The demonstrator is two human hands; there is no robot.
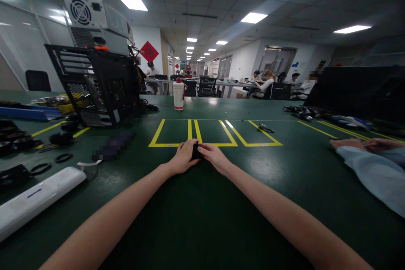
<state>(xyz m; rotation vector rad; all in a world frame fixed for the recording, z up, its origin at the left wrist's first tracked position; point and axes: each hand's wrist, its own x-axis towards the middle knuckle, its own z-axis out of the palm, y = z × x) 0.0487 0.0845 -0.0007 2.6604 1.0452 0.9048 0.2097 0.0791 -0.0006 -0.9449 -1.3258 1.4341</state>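
Between my two hands, low over the green tabletop [202, 202], is a small black object [195, 152]; its kind is hard to make out because fingers cover most of it. My left hand [184, 157] wraps around its left side. From the right, my right hand [213, 155] grips it with bent fingers. Just beyond the hands, yellow tape [216, 144] marks several boxes on the table. A small dark piece with a short cable [265, 128] lies in the right-hand box.
To the left stand an open black computer case [110, 84] with a power supply [95, 14] on top, and a white power strip [41, 198]. A white cup [179, 95] is further back. At right are a co-worker's sleeve [373, 173] and cables [303, 112].
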